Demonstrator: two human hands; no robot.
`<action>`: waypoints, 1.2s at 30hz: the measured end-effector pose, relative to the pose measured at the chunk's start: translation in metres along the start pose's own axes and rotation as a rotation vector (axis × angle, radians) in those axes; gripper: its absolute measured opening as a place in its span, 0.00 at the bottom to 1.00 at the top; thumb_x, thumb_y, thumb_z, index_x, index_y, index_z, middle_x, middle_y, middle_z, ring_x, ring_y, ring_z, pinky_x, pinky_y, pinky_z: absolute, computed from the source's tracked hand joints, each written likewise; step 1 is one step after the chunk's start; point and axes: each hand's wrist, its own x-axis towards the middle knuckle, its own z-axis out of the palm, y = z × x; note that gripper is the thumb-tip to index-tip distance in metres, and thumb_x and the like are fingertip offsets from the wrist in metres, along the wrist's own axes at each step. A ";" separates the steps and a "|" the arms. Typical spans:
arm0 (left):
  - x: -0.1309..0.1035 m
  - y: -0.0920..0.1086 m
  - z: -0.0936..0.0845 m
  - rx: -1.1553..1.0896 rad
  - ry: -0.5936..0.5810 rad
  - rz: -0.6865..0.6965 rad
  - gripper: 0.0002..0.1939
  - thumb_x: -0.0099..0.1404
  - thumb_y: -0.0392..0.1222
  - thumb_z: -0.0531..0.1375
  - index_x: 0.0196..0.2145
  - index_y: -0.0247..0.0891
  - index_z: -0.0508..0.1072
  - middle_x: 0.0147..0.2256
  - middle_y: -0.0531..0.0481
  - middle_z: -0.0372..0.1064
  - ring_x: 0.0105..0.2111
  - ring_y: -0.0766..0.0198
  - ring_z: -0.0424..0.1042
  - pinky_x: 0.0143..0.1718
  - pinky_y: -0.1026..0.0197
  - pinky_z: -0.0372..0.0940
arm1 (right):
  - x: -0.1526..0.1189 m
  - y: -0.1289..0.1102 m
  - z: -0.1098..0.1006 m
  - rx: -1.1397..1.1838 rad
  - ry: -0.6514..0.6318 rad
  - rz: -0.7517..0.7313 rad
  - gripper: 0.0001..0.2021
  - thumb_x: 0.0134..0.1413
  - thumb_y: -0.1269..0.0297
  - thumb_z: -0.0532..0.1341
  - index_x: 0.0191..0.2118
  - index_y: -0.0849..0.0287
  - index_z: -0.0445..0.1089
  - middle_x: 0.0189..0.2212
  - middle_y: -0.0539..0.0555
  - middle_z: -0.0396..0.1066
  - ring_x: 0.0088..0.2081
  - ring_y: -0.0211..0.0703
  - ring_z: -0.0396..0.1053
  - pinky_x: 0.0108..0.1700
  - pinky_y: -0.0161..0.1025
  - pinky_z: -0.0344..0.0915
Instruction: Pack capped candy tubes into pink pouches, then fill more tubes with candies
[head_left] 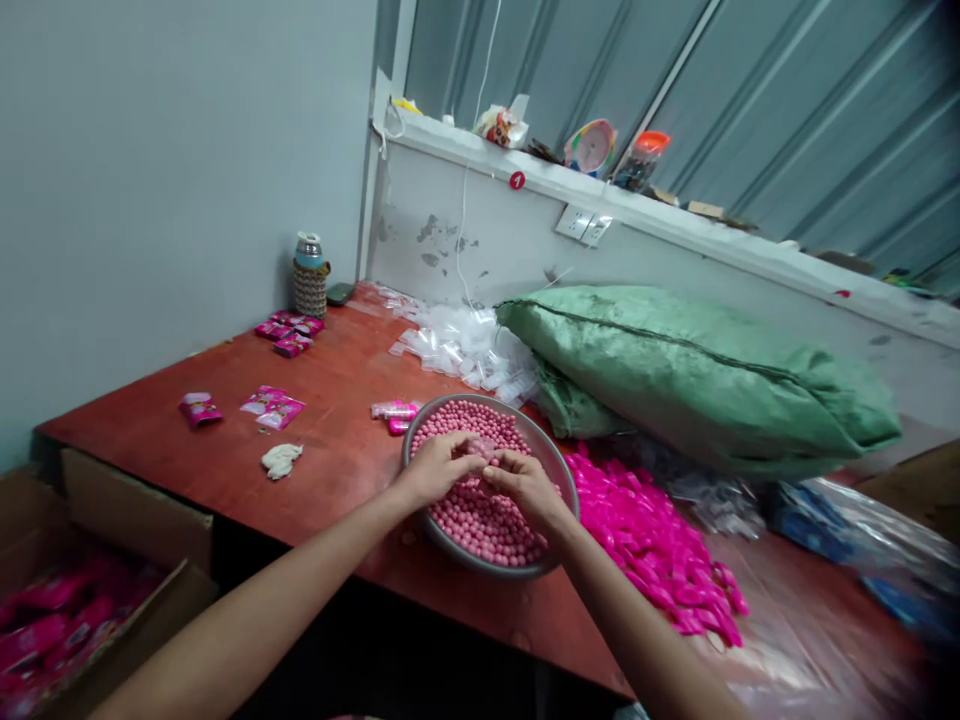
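A grey bowl (566, 480) full of pink beads (487, 525) stands near the table's front edge. Over the beads, my left hand (442, 466) and my right hand (527, 487) meet with fingers closed. Between their fingertips is a small clear piece (481, 448) with pink showing in it; its exact shape is too small to tell. Right of the bowl lies a heap of bright pink plastic pieces (652, 540). Behind the bowl are many clear plastic pieces (480, 345). Two pink-and-clear tubes (395, 410) lie just left of the rim.
Pink packets (274, 406) and a crumpled white item (282, 460) lie on the red table (337, 500). A can in a woven holder (310, 280) stands by the wall. A large green sack (697, 370) fills the back right. An open carton (135, 510) holds pink packets at lower left.
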 end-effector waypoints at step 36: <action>0.012 0.001 0.010 -0.327 -0.268 -0.353 0.20 0.54 0.50 0.58 0.42 0.37 0.68 0.42 0.46 0.68 0.42 0.55 0.67 0.42 0.54 0.66 | -0.128 0.073 -0.142 -1.294 0.579 0.321 0.11 0.50 0.71 0.56 0.41 0.61 0.68 0.40 0.59 0.70 0.41 0.46 0.66 0.43 0.39 0.60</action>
